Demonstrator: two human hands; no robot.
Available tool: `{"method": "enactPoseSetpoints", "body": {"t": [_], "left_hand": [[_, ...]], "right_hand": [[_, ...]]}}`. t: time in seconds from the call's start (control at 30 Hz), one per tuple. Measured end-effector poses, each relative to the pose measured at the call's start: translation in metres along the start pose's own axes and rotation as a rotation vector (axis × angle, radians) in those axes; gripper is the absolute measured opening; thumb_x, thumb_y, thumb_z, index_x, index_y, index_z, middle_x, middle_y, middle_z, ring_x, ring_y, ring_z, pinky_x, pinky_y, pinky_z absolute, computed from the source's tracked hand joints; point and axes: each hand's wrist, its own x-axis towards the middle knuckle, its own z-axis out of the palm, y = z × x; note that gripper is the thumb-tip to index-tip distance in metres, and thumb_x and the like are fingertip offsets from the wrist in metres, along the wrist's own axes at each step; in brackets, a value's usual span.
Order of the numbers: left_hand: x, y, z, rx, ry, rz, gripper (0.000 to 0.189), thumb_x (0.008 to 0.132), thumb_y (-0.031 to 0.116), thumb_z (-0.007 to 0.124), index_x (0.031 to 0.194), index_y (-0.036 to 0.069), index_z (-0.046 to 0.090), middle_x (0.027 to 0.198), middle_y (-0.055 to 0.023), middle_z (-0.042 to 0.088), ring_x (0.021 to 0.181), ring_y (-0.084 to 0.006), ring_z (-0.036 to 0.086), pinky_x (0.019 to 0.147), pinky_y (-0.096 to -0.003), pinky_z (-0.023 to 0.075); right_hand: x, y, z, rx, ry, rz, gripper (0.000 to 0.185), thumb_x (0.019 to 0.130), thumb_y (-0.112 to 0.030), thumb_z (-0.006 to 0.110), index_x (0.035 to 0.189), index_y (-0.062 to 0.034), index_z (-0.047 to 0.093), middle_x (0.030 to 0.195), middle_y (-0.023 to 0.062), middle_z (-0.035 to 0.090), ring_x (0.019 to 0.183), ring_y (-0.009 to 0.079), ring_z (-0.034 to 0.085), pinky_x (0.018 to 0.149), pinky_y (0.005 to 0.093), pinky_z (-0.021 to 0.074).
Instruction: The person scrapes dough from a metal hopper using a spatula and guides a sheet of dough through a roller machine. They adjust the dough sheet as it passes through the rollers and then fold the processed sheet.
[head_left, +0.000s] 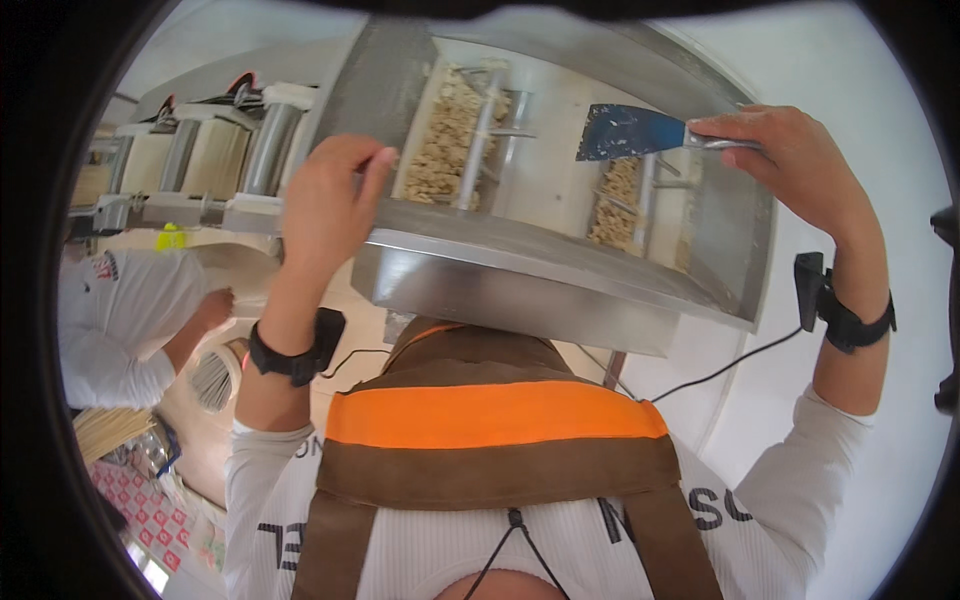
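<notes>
My right hand (787, 154) grips the metal handle of a wide scraper (634, 133). Its bluish blade, specked with dough, points left over the right-hand opening of a stainless-steel dough machine (525, 240). Below the blade, crumbly dough (619, 199) lies beside a metal shaft with rods. My left hand (330, 199) is raised over the machine's left front rim, fingers loosely curled and thumb extended. Nothing shows in it, but its palm is hidden. More crumbly dough (442, 142) lies just right of it, along another metal shaft (484, 135).
Noodle-machine rollers (270, 146) with sheets of dough stand at the left. Another person (135, 322) in a white top is at work there. A round container (214, 379) of sticks stands lower left. A black cable (731, 367) hangs from my right wrist device. A white wall (847, 67) rises at right.
</notes>
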Motion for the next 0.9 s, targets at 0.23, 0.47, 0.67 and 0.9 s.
{"method": "enactPoseSetpoints", "body": {"t": [0.23,0.47,0.67,0.9], "left_hand": [[-0.001,0.001,-0.001,-0.038,0.118,0.023,0.011,0.091,0.014,0.061,0.091,0.005,0.066,0.088,-0.0115,0.067,0.085,-0.0333,0.063,0.071,-0.0433,0.0504],[-0.003,0.004,-0.004,-0.049,0.168,0.039,0.006,0.089,0.012,0.062,0.092,0.007,0.065,0.082,-0.0095,0.065,0.081,-0.0304,0.063,0.068,-0.042,0.0503],[-0.005,0.003,-0.007,-0.039,0.143,0.04,0.004,0.089,0.012,0.062,0.088,0.009,0.062,0.076,-0.0076,0.062,0.077,-0.0283,0.061,0.067,-0.0417,0.0499],[-0.006,0.003,-0.009,-0.035,0.144,0.051,0.005,0.089,0.014,0.062,0.087,0.009,0.061,0.076,-0.0064,0.062,0.078,-0.0274,0.06,0.067,-0.0414,0.05]], "right_hand": [[0.043,-0.048,-0.035,0.037,-0.149,-0.217,0.027,0.091,-0.007,0.061,0.116,-0.012,0.07,0.097,0.0094,0.068,0.092,0.0307,0.061,0.085,0.0407,0.0481],[0.166,-0.096,0.012,-0.13,0.007,-0.507,0.021,0.089,-0.013,0.062,0.108,-0.0136,0.072,0.094,0.0091,0.07,0.09,0.0324,0.063,0.083,0.0407,0.0498],[0.26,-0.132,0.073,-0.409,-0.106,-0.35,0.022,0.083,-0.011,0.061,0.1,-0.016,0.075,0.097,0.0105,0.072,0.095,0.0329,0.067,0.077,0.0446,0.0539],[0.307,-0.101,0.097,-0.417,-0.221,-0.296,0.023,0.08,-0.012,0.062,0.097,-0.0169,0.077,0.1,0.0098,0.073,0.095,0.0314,0.068,0.077,0.043,0.0549]]}}
